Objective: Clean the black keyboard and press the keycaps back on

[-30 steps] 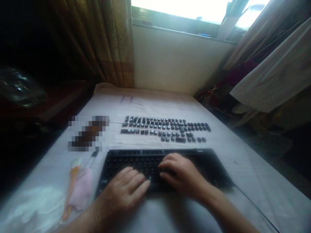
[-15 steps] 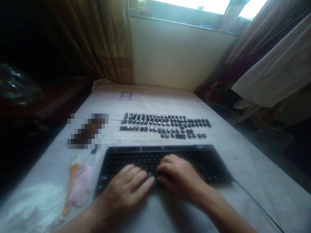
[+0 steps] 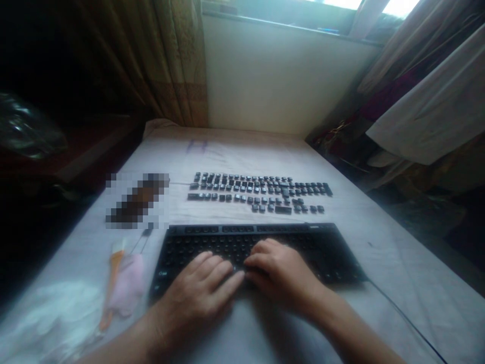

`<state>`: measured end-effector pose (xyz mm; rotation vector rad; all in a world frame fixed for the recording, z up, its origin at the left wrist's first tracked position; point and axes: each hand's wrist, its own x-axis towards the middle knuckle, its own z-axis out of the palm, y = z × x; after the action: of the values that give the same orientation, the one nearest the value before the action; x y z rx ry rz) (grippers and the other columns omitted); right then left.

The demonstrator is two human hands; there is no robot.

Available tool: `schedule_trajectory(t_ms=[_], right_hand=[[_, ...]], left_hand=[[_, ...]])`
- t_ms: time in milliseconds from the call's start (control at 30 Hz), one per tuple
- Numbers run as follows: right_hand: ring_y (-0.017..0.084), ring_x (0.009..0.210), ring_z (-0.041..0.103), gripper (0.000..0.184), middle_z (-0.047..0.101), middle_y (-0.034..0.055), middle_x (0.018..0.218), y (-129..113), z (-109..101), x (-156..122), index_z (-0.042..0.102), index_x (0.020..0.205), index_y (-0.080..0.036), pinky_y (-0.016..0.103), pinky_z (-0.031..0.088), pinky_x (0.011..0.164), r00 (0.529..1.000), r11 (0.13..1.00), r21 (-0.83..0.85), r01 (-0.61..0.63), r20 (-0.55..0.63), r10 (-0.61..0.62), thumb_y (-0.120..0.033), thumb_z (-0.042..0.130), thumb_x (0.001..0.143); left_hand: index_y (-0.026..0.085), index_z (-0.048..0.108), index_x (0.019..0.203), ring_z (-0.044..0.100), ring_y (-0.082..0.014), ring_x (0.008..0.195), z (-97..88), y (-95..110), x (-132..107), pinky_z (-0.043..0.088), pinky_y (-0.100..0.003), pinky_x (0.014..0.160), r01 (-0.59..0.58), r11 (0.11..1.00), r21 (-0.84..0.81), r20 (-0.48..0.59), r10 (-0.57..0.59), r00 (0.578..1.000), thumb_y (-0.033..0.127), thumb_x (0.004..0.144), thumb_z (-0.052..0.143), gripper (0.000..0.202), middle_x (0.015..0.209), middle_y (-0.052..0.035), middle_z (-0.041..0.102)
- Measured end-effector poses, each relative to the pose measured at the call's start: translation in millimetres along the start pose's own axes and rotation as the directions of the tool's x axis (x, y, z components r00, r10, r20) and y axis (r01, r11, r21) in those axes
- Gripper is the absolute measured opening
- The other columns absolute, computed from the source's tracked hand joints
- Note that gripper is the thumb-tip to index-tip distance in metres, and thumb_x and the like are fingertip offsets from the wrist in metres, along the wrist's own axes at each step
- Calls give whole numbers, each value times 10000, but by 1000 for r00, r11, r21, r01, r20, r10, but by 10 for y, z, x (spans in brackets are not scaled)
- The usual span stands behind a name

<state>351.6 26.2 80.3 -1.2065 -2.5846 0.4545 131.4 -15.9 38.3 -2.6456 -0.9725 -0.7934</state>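
Black keyboard [image 3: 233, 245] lies flat on the pale cloth cover [image 3: 242, 146], long side toward the wearer, both hands over its near half; from my end I read rows of small stubs where caps would sit. Left hand [image 3: 202, 288] palm down across the near edge, left of centre, fingers together and lightly bent, thumb stretched toward the other hand; I cannot tell whether it grips anything. Right hand [image 3: 282, 268] just beside it, fingers curled inward, tips by the keyboard's middle; again I cannot tell if something is pinched there. Cable [image 3: 401, 312] runs from the right side of the keyboard toward the near edge of view. Beyond the keyboard, loose keycaps [image 3: 245, 187] in several rows, one wide keycap [image 3: 283, 209] in the nearest row. To the left I note a two-wire tool with a black end [image 3: 148, 231], an orange-handled brush [image 3: 114, 273] and, against it, a pink cloth [image 3: 129, 285]; whitish translucent sheeting [image 3: 53, 313] nearer. Pixelated patch [image 3: 138, 199] past the wire tool, contents unreadable. Farther out: patterned curtain [image 3: 151, 65], white wall [image 3: 273, 76] under a bright window, pale hanging fabric [image 3: 435, 111] at right.
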Motion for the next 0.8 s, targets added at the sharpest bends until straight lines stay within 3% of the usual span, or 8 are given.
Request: schedule_trajectory(t_ms=[400,800], right_hand=[[227,918,646,80,730,59,942,-132,-100,55,766,892,-208,316,510,793,980,989,-106,-104,160,120,-170,712,847],[245,877,642,78,712,76,905,-238,-162,118,737,825,-191,325,492,720,969,963,-263,-60,218,119,-183,679,877]], left_hand=[[183,673,1132,617,-186,1006,-55,-5,-2,438,-373,1041,-19,1000,-16,-13,19,1000,240,968,530,225,1026,-33,689],[214,688,1145,596,-186,1103,-20,-20,-59,374,-366,1112,-38,999,-23,-35,37,999,219,997,539,210,1132,-11,702]])
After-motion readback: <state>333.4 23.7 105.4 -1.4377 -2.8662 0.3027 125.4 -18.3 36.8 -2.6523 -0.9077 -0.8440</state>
